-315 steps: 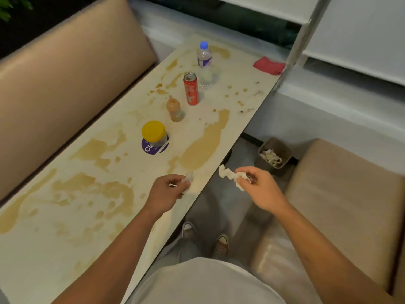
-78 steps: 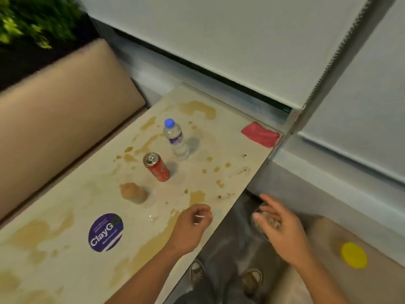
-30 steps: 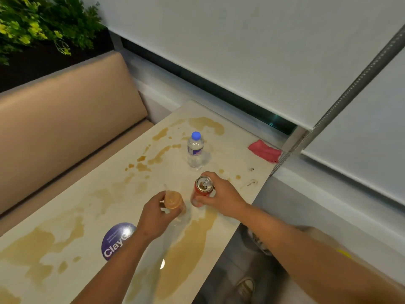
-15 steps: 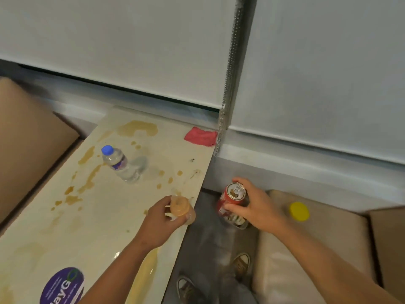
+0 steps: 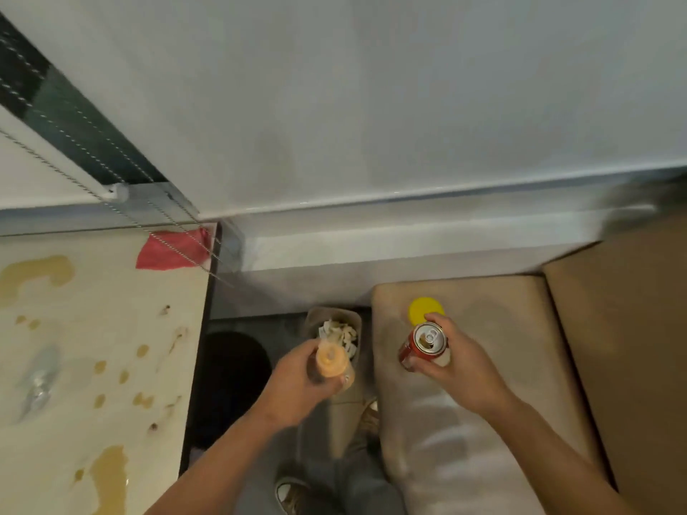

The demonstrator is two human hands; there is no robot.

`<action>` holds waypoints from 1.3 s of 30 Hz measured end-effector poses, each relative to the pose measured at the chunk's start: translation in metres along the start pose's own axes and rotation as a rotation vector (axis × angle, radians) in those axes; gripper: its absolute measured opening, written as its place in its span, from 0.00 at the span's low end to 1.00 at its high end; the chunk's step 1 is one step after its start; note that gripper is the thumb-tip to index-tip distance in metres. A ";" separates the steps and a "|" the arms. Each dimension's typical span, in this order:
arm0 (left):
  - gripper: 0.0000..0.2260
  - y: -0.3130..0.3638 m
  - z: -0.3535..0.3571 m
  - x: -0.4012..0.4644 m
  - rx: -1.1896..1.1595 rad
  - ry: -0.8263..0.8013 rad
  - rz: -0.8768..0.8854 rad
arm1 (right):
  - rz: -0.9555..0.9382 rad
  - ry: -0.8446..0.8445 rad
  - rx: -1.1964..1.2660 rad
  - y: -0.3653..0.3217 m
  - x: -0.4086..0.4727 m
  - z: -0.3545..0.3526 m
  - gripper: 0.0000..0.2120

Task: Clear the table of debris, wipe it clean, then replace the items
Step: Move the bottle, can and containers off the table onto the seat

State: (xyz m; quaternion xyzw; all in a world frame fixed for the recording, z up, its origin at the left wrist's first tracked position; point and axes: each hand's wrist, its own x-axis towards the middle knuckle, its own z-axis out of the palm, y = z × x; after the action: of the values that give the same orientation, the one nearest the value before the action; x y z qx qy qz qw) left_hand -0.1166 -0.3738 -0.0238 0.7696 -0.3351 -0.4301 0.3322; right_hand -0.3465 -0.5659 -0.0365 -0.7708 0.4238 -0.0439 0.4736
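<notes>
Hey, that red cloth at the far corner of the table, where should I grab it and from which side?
Pinch the red cloth at its near edge, coming in from above over the table. It lies flat and limp at the far corner, and blind cords cross over its far part, so a low approach from the table side probably avoids snagging them. Both hands are full now.

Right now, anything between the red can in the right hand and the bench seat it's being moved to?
Nothing visible blocks it. The right hand holds the can above the bench seat. The yellow lid lies on the seat just beyond the can, so setting down nearer avoids it.
</notes>
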 end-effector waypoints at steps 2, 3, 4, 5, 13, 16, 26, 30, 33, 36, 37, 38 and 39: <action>0.20 0.007 0.030 0.035 0.041 -0.066 0.018 | 0.068 0.031 0.018 0.039 0.003 -0.011 0.34; 0.20 0.008 0.044 0.052 0.048 -0.091 0.022 | 0.087 0.044 0.022 0.058 0.005 -0.015 0.33; 0.21 0.009 0.059 0.070 0.054 -0.115 0.032 | 0.105 0.052 0.020 0.077 0.007 -0.018 0.33; 0.21 0.011 0.074 0.087 0.075 -0.132 0.047 | 0.128 0.058 0.014 0.095 0.010 -0.022 0.33; 0.28 0.030 0.182 0.201 0.196 -0.155 0.249 | 0.184 0.196 0.027 0.200 0.047 -0.045 0.34; 0.28 0.034 0.211 0.235 0.254 -0.148 0.328 | 0.187 0.275 0.052 0.216 0.067 -0.055 0.35; 0.26 0.020 0.277 0.311 0.466 -0.249 0.340 | 0.156 0.418 0.112 0.256 0.125 -0.074 0.35; 0.29 0.001 0.283 0.319 0.552 -0.299 0.320 | 0.164 0.442 0.166 0.270 0.136 -0.065 0.33; 0.28 -0.005 0.284 0.320 0.583 -0.285 0.342 | 0.159 0.405 0.161 0.277 0.141 -0.059 0.34; 0.29 -0.005 0.285 0.322 0.606 -0.283 0.356 | 0.156 0.375 0.155 0.281 0.142 -0.058 0.34; 0.29 -0.005 0.286 0.322 0.609 -0.286 0.356 | 0.159 0.371 0.157 0.281 0.143 -0.058 0.35; 0.30 -0.004 0.285 0.322 0.610 -0.287 0.355 | 0.163 0.367 0.155 0.281 0.143 -0.059 0.36; 0.31 -0.004 0.285 0.322 0.610 -0.290 0.351 | 0.167 0.362 0.152 0.280 0.143 -0.059 0.37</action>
State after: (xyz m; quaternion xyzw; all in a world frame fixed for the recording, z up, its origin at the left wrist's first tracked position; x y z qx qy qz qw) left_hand -0.2375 -0.6931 -0.2847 0.6950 -0.6182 -0.3516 0.1056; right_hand -0.4544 -0.7596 -0.2669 -0.6747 0.5599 -0.1741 0.4483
